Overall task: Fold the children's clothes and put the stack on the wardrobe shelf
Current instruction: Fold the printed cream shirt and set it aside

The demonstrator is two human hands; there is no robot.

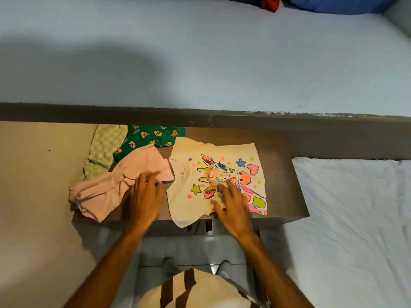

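A cream children's T-shirt (191, 192) with a bright giraffe print lies spread on the brown tabletop (282, 196). My right hand (232, 207) rests flat on its lower middle, fingers apart. Left of the shirt lies a crumpled pink garment (111, 187); my left hand (145, 196) is open at its right edge, fingertips touching the cloth. Behind the pink piece are a green garment with cartoon faces (151, 136) and a pale green checked piece (103, 150), both unfolded.
A dark ledge (200, 117) runs along the back of the table, with a pale blue wall above. A bed with a white sheet (355, 218) is at the right. A beige wall (40, 185) borders the left. Grey floor lies below.
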